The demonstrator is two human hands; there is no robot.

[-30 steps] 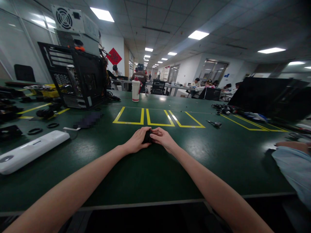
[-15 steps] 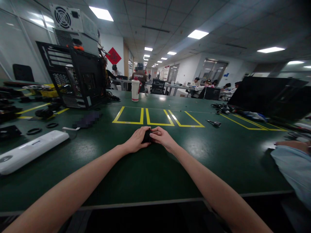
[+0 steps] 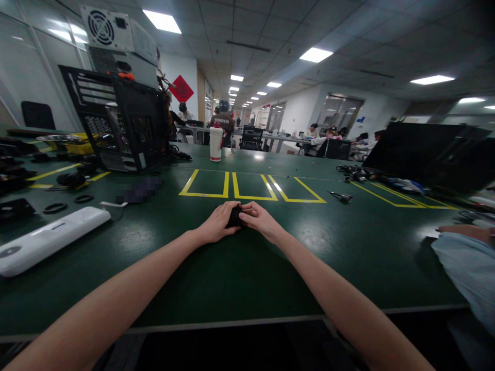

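Note:
A small black object (image 3: 234,217) is held between my two hands, low over the green table (image 3: 232,283). Its kind cannot be made out, as fingers cover most of it. My left hand (image 3: 217,222) wraps it from the left, thumb on the near side. From the right, my right hand (image 3: 260,220) pinches its edge with thumb and fingertips. Just beyond the hands, yellow tape outlines (image 3: 253,198) mark the table top. Off to the right lies a dark screwdriver-like tool (image 3: 341,196).
A black computer case (image 3: 135,123) with power supplies (image 3: 116,31) on top stands at left. Nearer is a white power-strip-like device (image 3: 54,239). A white cup (image 3: 215,144) stands further back. Cables (image 3: 353,172) lie at right, near another person's light blue sleeve (image 3: 464,263).
Both hands keep almost the same place and grip around the black object. The view has shifted very slightly.

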